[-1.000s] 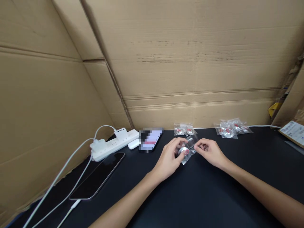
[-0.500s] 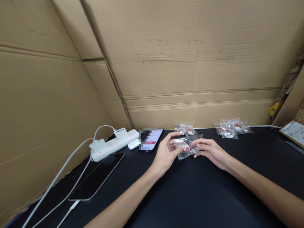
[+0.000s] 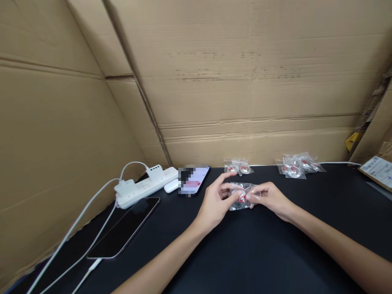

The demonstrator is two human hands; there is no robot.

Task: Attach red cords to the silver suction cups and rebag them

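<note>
Between both hands is a clear plastic bag [image 3: 237, 205] holding a round silvery piece with a red mark [image 3: 241, 197]. My left hand [image 3: 216, 200] pinches the bag's left side between thumb and fingers, its index finger stretched away above. From the right, my right hand [image 3: 269, 200] pinches the bag close to the red mark, thumb and fingers closed. The fingers cover part of the round piece. Just beyond my left hand lie two bagged silvery discs [image 3: 244, 168] with red marks, against the cardboard.
Several more bagged discs [image 3: 294, 171] lie at the back right. A white power strip [image 3: 142, 190] with cables, a lit phone [image 3: 196, 183] and a dark phone [image 3: 125, 228] are on the left. Cardboard walls [image 3: 214, 98] enclose the black table [image 3: 245, 253]; a labelled box [image 3: 378, 169] sits right.
My right hand has moved in and now pinches the bag near the round piece. The bag has shifted slightly right and down and lies flatter between my hands.
</note>
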